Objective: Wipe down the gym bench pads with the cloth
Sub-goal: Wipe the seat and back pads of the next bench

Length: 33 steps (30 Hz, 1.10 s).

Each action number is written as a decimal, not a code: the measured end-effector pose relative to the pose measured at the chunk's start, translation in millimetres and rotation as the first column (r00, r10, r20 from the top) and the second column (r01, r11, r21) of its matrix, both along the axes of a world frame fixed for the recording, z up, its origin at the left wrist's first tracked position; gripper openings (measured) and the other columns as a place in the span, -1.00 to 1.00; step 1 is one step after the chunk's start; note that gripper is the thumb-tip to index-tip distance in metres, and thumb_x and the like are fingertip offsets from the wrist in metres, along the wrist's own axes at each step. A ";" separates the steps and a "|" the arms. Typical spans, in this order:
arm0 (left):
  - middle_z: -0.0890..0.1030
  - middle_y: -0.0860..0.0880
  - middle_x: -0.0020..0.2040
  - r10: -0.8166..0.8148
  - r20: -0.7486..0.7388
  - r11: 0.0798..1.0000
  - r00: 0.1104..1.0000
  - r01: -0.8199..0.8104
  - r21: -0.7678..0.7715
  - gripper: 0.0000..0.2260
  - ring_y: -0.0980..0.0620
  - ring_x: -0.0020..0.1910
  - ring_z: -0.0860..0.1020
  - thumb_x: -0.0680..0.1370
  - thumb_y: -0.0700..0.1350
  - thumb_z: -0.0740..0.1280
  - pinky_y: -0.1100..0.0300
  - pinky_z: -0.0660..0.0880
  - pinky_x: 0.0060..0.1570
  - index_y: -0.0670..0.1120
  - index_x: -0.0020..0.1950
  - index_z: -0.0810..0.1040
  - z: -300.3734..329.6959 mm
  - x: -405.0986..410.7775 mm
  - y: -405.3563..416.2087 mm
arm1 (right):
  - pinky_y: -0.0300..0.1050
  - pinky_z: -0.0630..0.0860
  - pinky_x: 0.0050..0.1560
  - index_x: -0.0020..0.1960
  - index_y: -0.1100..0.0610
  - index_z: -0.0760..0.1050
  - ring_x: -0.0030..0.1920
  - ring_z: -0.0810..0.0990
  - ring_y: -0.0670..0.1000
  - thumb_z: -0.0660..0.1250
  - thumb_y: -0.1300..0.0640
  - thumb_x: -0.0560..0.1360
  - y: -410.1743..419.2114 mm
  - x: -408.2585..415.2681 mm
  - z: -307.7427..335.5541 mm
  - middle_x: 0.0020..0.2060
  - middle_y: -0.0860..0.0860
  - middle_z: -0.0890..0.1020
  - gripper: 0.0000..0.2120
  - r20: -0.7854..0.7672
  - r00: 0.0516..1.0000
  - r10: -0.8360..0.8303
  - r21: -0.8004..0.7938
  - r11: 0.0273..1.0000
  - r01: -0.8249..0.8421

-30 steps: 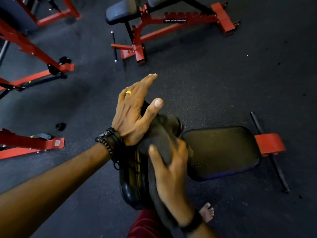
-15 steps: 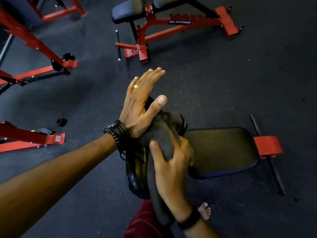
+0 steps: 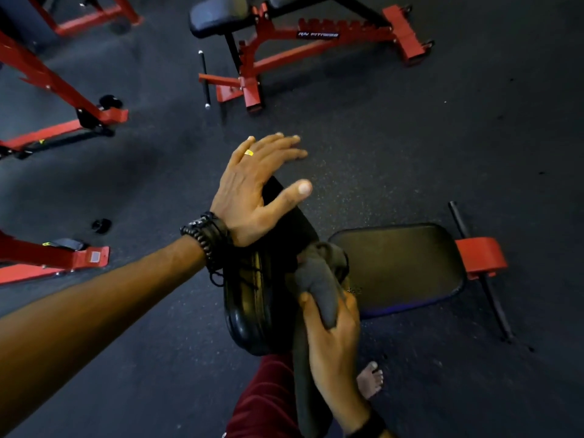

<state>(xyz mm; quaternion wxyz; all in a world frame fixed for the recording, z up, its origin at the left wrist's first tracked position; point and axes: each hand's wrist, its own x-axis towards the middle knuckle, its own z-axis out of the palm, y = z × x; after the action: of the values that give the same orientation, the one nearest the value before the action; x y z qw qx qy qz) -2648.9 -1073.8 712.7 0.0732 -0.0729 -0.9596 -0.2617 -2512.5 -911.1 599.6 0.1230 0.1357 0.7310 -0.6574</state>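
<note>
Here right hand (image 3: 331,330) grips soft, limp cloth (image 3: 319,279) mid-length; left hand (image 3: 252,191), fingers spread, steadies the stiff back pad (image 3: 252,298).

A grey cloth (image 3: 319,289) was gripped by the right hand (image 3: 331,339) against the raised back pad (image 3: 252,298), steadied by the flat left hand (image 3: 249,197)
</note>
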 end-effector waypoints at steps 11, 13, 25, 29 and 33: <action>0.58 0.04 0.28 0.038 0.082 0.979 0.996 -0.021 -0.202 -0.51 0.05 0.32 0.47 0.47 0.31 0.13 -0.03 0.20 0.46 0.02 0.07 0.65 -2.7 -5.2 -1.3 | 0.21 0.51 0.20 0.10 -0.11 0.57 0.19 0.57 0.15 0.26 -0.29 0.46 -47.6 -159.3 -81.1 0.13 0.07 0.62 -0.65 0.233 0.968 0.094 0.051 0.993 -0.109; 0.58 0.04 0.28 0.049 0.093 0.979 0.994 -0.029 -0.204 -0.50 0.05 0.32 0.47 0.50 0.32 0.10 -0.04 0.21 0.45 0.02 0.07 0.65 -1.9 -5.7 -1.0 | 0.15 0.56 0.12 0.07 -0.12 0.58 0.11 0.61 0.04 0.30 -0.27 0.48 -46.4 -137.6 -36.5 0.05 0.02 0.64 -0.70 0.055 0.993 0.109 -0.008 0.994 -0.109; 0.66 -0.01 -0.04 -0.021 0.015 0.999 1.000 0.022 -0.029 -0.44 0.01 0.03 0.58 0.62 0.24 -0.04 -0.05 0.43 0.16 -0.08 -0.08 0.62 1.7 -4.9 0.9 | -0.05 0.56 0.00 -0.07 -0.04 0.62 -0.05 0.64 0.05 0.40 -0.20 0.49 -8.9 -70.1 -27.3 -0.13 -0.01 0.66 -0.77 0.074 0.997 0.024 0.019 1.000 -0.025; 0.61 0.06 -0.14 -0.032 -0.018 0.998 0.999 0.033 0.062 -0.45 0.03 -0.08 0.54 0.61 0.25 -0.08 0.00 0.44 0.03 -0.04 -0.08 0.59 7.6 -3.7 -0.6 | 0.07 0.51 0.22 0.06 -0.26 0.58 0.17 0.59 0.00 0.36 -0.30 0.39 -32.8 -76.1 23.8 0.13 0.07 0.60 -0.73 -0.140 0.990 -0.007 0.014 1.000 0.009; 0.65 -0.06 0.07 -0.010 -0.026 0.975 1.000 0.016 0.220 -0.34 -0.01 0.09 0.53 0.55 0.30 -0.10 0.03 0.40 0.10 -0.11 0.14 0.62 11.3 3.6 -5.6 | -0.07 0.48 0.20 0.27 -0.31 0.41 0.26 0.51 0.03 0.32 -0.34 0.42 -19.3 4.6 93.0 0.25 0.04 0.50 -0.56 -0.474 0.871 0.126 0.188 0.981 -0.039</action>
<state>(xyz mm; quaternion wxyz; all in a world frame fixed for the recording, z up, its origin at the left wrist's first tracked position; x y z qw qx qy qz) -2645.3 -1079.4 724.1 0.0908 -0.0739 -0.9232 -0.3660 -2507.9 -930.4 692.6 -0.0478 -0.0544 0.7975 -0.5989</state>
